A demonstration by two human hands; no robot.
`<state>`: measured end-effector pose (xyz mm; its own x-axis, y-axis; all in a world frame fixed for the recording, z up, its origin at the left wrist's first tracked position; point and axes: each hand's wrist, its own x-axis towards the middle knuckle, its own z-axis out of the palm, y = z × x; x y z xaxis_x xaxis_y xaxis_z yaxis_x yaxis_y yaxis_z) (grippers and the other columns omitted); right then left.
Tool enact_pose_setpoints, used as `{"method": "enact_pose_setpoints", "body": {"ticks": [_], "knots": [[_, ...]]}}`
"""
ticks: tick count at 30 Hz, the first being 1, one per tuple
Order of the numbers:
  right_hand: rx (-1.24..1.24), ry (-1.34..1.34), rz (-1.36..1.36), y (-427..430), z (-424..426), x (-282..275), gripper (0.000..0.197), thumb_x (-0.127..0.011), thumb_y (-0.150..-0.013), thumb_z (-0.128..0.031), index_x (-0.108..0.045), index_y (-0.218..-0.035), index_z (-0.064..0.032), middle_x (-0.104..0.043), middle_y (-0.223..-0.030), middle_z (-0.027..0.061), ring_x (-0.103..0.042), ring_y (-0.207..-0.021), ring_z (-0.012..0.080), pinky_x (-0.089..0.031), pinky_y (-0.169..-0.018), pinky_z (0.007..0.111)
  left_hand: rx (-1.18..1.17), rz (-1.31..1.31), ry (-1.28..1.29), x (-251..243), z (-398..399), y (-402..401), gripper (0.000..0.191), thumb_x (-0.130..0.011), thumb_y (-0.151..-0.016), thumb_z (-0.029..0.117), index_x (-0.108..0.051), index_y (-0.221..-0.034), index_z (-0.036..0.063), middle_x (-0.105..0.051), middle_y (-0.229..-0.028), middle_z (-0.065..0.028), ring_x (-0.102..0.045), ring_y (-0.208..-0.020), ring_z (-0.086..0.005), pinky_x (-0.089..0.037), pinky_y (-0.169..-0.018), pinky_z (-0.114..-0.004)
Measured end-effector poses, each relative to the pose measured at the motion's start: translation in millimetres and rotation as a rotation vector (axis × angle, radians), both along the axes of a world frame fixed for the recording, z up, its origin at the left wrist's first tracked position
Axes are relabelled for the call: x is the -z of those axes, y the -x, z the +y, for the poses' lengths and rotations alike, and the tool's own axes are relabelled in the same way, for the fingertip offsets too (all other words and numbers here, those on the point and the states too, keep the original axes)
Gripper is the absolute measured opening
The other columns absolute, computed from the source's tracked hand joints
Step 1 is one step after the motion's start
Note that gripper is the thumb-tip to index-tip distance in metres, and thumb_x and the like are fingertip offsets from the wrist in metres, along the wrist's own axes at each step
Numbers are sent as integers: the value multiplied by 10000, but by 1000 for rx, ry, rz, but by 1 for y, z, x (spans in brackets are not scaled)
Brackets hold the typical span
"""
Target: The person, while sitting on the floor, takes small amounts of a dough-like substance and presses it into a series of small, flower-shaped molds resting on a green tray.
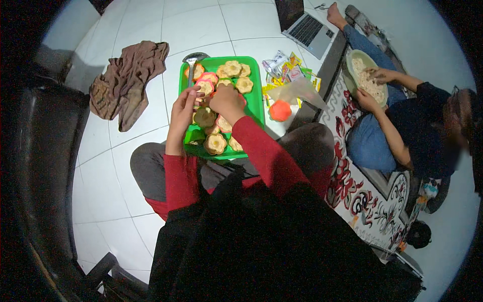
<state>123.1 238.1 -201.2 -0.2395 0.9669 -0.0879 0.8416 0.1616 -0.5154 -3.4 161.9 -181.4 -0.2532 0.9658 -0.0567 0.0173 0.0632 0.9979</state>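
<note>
On the floor before me lies a green plastic tray [257, 109] with several flower-shaped pieces of pale dough, some in coloured moulds. My left hand [183, 107] is over its left side, fingertips at the edge of a pink flower mould [205, 87] filled with dough. Whether it grips the mould is unclear. My right hand [227, 101] reaches down into the middle of the tray, its fingertips hidden behind the hand. Loose dough flowers [233, 68] are grouped at the far right corner. A filled flower mould [215, 144] and a green mould [195, 136] lie near the front edge.
A metal ladle [191, 70] rests across the tray's far left corner. Right of the tray are an orange flower mould [280, 110], a clear plastic bag [298, 92] and several sachets [288, 71]. Another person works in a bowl [353, 75]. A brown cloth [132, 79] lies left.
</note>
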Motion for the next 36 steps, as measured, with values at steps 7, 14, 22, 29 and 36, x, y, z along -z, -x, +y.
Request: {"method": "enact_pose_setpoints", "body": {"ticks": [7,14,22,29,36], "knots": [[28,184,223,-49,24,-10,477,-692,-701,-473,-682,-833,-15,-679,-821,175,-666,-819,318,-524,-755,398,64,193,-3,20,-2,-16,333,-572,-942,259,-573,-1192,39,-653,-1025,-69,-612,-917,-134,-492,-774,-280],[49,298,521,-190,43,3,429,-643,-764,-422,-687,-864,-7,-685,-824,106,-653,-745,224,-511,-713,337,448,339,-132,33,31,-134,791,-783,-758,352,-389,-1374,50,-562,-1214,-143,-612,-959,-226,-518,-809,-336],[209,738,938,-227,36,23,357,-483,-901,-327,-583,-1106,-52,-632,-959,63,-639,-800,168,-525,-633,338,475,197,-150,43,50,-194,720,-807,-721,324,-470,-1299,58,-587,-1127,-153,-614,-986,-257,-515,-819,-353],[323,778,1085,-236,30,36,457,-431,-970,-451,-543,-1205,-76,-608,-1126,95,-631,-951,237,-537,-736,434,507,708,-147,23,64,-200,716,-830,-661,292,-510,-1258,61,-566,-1131,-198,-578,-1001,-349,-479,-860,-397],[354,818,1159,-243,35,41,424,-438,-980,-424,-491,-1224,-82,-620,-1115,94,-648,-951,253,-550,-727,466,547,784,-238,17,79,-205,660,-827,-579,273,-582,-1146,38,-627,-1019,-179,-605,-951,-349,-484,-846,-418]]}}
